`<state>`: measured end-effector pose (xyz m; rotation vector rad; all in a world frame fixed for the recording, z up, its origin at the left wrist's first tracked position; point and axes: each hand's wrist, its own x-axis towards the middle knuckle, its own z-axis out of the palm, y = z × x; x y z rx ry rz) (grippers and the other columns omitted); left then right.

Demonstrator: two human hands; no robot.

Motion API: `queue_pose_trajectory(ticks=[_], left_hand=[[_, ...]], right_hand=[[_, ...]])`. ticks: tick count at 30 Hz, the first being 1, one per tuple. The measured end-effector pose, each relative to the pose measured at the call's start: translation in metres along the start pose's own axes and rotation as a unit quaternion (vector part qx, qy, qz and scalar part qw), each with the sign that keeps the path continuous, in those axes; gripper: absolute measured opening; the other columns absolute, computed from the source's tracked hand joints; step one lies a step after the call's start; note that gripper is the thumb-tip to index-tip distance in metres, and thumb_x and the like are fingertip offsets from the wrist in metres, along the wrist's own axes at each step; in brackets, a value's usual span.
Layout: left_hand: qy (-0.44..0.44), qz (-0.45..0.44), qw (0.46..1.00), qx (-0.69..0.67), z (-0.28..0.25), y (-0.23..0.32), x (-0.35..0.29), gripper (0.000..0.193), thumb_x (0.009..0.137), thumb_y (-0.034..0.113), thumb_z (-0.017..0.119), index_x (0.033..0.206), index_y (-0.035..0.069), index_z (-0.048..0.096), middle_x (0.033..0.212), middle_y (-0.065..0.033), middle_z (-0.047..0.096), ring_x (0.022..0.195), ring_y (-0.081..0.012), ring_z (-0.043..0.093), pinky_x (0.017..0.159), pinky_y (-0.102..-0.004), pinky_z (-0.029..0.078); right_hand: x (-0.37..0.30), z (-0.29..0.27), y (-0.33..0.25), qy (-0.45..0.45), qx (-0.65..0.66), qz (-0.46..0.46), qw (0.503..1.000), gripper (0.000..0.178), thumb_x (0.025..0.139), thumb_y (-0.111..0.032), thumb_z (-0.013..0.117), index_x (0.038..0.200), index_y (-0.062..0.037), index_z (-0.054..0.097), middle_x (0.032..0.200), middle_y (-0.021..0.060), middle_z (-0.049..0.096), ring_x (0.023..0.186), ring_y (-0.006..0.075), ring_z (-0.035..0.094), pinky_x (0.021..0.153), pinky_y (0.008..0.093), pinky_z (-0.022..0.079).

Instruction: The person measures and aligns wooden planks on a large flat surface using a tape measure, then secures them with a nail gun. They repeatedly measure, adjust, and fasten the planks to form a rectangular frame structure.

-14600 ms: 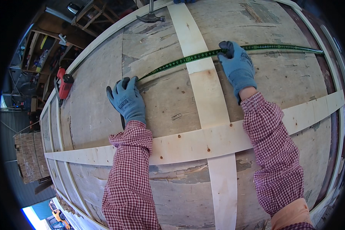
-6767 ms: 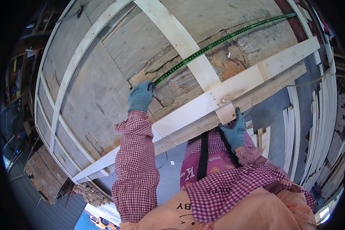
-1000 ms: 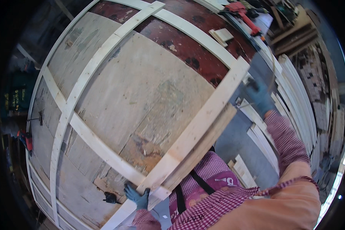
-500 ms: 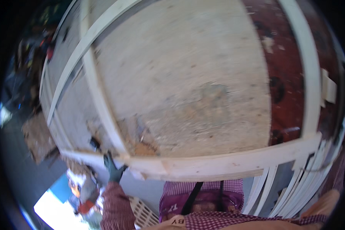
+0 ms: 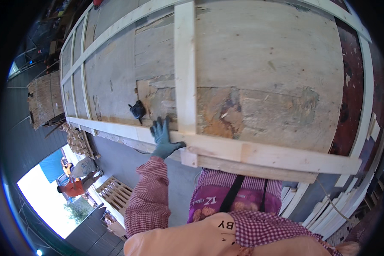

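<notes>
My left hand (image 5: 163, 138), in a teal glove, lies on the pale front rail (image 5: 260, 153) of a wooden frame. Its fingers are spread and its thumb points right, just left of where an upright slat (image 5: 185, 68) meets the rail. Beyond the fingertips, a small black device (image 5: 137, 110) rests on the worn plywood top (image 5: 260, 51) inside the frame; its kind I cannot make out. My right hand does not show.
Long pale strips (image 5: 328, 209) stand at the lower right. A purple bag (image 5: 213, 198) hangs against my front, below the rail. To the left are a slatted pallet (image 5: 113, 192), stacked wood (image 5: 77, 141) and a person in orange (image 5: 72, 187) near a bright opening.
My view has swung, so the frame, the black device and my left hand sit farther right and higher in the picture. The left hand stays spread on the rail beside the slat.
</notes>
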<state>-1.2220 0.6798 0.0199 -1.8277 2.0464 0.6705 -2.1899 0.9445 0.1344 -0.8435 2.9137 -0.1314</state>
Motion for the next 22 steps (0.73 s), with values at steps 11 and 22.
queue_pose_trajectory(ticks=[11, 22], left_hand=[[-0.035, 0.002, 0.999, -0.028, -0.019, 0.020, -0.001, 0.129, 0.054, 0.065, 0.077, 0.152, 0.017, 0.006, 0.156, -0.0219, 0.000, 0.142, -0.0447, -0.007, 0.109, -0.0598, -0.009], [-0.112, -0.006, 0.992, -0.061, -0.027, 0.002, -0.002, 0.122, 0.062, 0.067, 0.072, 0.152, 0.019, 0.004, 0.156, -0.0198, -0.006, 0.141, -0.0437, -0.012, 0.108, -0.0622, -0.012]], right_hand=[[-0.423, -0.033, -0.374, -0.430, 0.327, 0.040, 0.841, 0.023, 0.080, -0.006, 0.065, 0.102, -0.0006, 0.060, 0.089, 0.0093, 0.065, 0.072, 0.0164, 0.063, 0.067, 0.0294, 0.052], [-0.597, 0.059, -0.522, -0.282, 0.193, -0.171, 0.924, 0.029, 0.072, -0.020, 0.074, 0.096, -0.0041, 0.070, 0.066, 0.0057, 0.068, 0.054, 0.0177, 0.065, 0.052, 0.0315, 0.051]])
